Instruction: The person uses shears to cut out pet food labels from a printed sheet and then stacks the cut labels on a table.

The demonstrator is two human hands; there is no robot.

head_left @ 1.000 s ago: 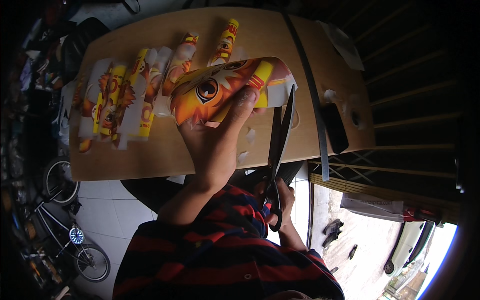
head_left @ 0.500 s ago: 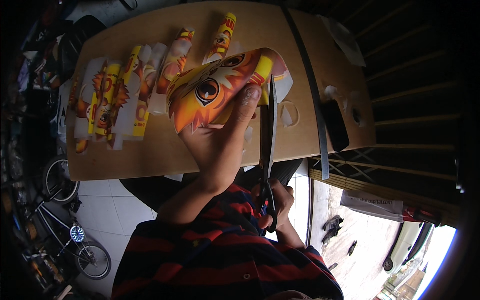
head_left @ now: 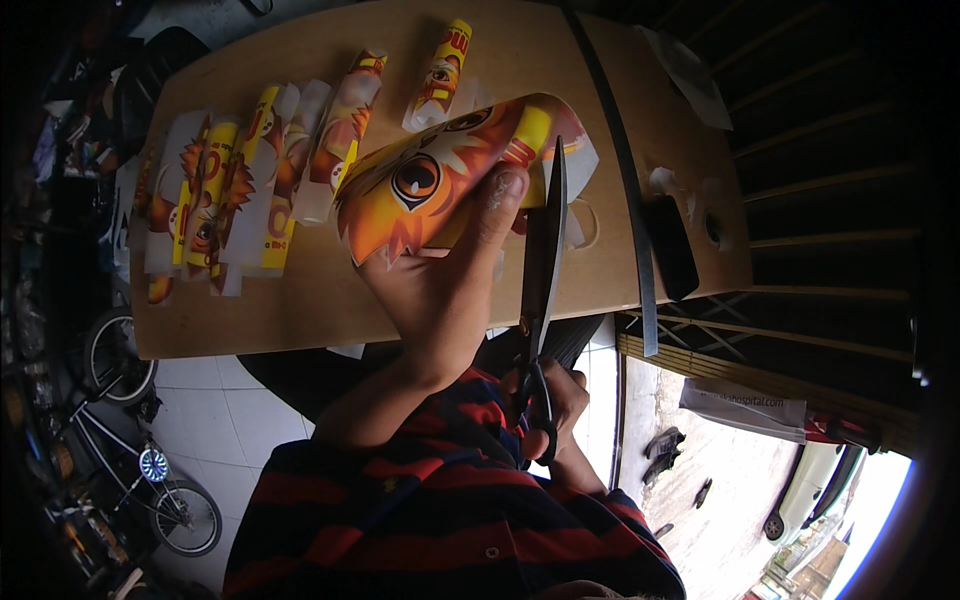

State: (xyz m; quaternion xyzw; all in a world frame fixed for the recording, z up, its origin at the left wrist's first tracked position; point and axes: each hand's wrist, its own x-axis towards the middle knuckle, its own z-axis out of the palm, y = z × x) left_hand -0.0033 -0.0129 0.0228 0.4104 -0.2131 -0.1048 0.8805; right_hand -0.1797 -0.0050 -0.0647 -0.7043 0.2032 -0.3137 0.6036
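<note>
A curled printed sheet [head_left: 405, 190], orange and yellow with a cartoon animal's eyes, is gripped by my left hand [head_left: 450, 290] over the table's near part. The thumb presses on its front; the other fingers are mostly hidden behind it. Close to my body, my right hand [head_left: 563, 405] has its fingers in the black handles of long scissors [head_left: 541, 275]. The scissors point away from me, blades slightly apart, beside the sheet's right end. Whether the rear blade touches the sheet is hidden.
Several rolled printed pieces [head_left: 265, 180] lie on the wooden table [head_left: 330, 310] at left, another roll [head_left: 443, 75] farther back. A long dark metal strip [head_left: 620, 170] crosses the right side beside a black phone [head_left: 672, 250]. Translucent scraps [head_left: 585, 228] lie near the scissors. A bicycle [head_left: 150, 460] stands at lower left.
The scissors' blades have opened a little wider, and the front tip has shifted right. The sheet's right end has spread slightly to the right. My left hand has barely moved.
</note>
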